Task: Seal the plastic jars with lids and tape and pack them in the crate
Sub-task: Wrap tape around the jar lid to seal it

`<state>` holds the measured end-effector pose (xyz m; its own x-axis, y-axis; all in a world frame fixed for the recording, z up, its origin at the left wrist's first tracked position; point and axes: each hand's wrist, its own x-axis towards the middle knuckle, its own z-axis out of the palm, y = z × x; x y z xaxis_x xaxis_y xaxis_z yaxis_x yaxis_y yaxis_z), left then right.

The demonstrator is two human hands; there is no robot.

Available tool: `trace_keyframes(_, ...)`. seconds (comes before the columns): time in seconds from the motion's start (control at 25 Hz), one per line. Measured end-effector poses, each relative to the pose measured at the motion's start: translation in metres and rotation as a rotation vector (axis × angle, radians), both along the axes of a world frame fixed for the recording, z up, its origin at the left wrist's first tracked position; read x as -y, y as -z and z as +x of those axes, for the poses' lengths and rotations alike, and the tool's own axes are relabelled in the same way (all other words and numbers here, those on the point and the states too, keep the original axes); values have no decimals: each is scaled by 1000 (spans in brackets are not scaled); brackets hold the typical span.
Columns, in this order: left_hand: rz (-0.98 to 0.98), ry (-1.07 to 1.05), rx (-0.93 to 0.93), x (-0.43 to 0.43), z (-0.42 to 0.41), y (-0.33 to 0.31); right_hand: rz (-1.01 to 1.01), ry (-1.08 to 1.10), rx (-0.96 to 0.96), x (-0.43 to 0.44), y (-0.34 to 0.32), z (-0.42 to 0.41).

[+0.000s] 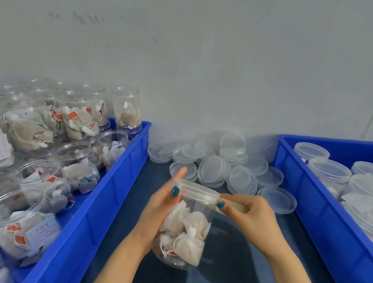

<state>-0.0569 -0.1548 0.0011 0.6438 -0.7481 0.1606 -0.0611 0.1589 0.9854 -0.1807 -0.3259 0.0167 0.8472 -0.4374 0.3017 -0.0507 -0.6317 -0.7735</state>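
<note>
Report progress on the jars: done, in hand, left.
Done: lidded jars stand in the right crate. In hand: left hand grips a capped jar while right hand pinches tape at its lid. Left: many open jars in the left crate; loose lids wait behind.

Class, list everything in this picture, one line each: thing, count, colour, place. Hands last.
held jar: one, clear, pale pouches inside, centre
lid: one, clear, on the held jar
tape strip: one, pale, at the lid's right edge
loose lids: a pile, clear, on the table by the wall
left crate: one, blue, left
open jars: many, clear, filled, in the left crate
right crate: one, blue, right
lidded jars: at least five, clear, in the right crate
table: one, dark blue, between the crates
left hand: one, grips the held jar
right hand: one, pinches the tape strip
</note>
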Motion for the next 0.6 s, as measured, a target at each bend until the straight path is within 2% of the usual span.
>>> trace_keyframes(0.08,-51,-230,99,-1,9,1,-72,59,7,0,5,2)
trace_keyframes(0.16,-46,-313,151,-2,12,3,-180,103,16,-2,8,4)
trace_keyframes(0.28,155,-304,293,1,7,8,-296,176,-67,-7,13,7)
trace_keyframes(0.4,307,-357,416,8,-1,10,-355,132,-124,-10,12,8)
trace_keyframes(0.52,289,-392,368,5,5,10,-394,50,-164,-10,10,6)
trace_keyframes(0.6,226,-319,267,1,8,9,-454,60,-174,-8,11,5)
